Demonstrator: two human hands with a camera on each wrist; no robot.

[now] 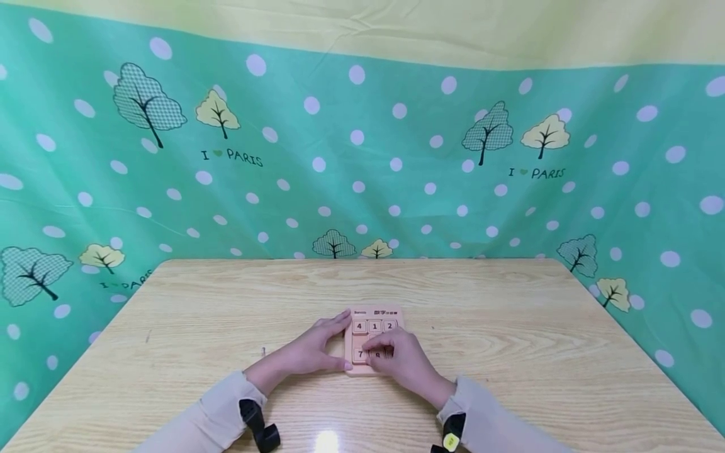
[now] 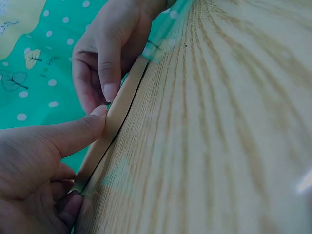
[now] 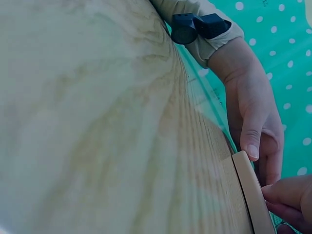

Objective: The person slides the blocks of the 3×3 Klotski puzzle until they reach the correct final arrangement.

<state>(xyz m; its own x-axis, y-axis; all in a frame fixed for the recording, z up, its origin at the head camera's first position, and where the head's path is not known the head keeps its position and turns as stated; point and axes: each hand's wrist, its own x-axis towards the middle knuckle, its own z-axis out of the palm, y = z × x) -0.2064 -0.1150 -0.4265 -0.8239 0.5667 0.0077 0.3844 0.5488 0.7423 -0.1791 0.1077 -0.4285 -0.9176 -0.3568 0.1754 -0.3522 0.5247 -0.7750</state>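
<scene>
A pinkish-tan number sliding puzzle (image 1: 376,311) lies flat on the table, its tiles 4, 1 and 2 showing along the top row. Tile 7 (image 1: 360,355) sits at the lower left, and a tile beside it is partly covered. My left hand (image 1: 314,345) holds the board's left side, thumb at the lower corner and fingers near the upper one. Over the tiles, my right hand (image 1: 401,360) touches them with its thumb and index fingertips, hiding the board's right part. Both wrist views show the puzzle's side edge (image 2: 119,109) between the hands.
The wood-grain table (image 1: 487,302) extends around the puzzle. Behind it hangs a green dotted cloth (image 1: 357,182) with printed trees. Black wrist cameras (image 1: 260,425) are strapped over both light sleeves.
</scene>
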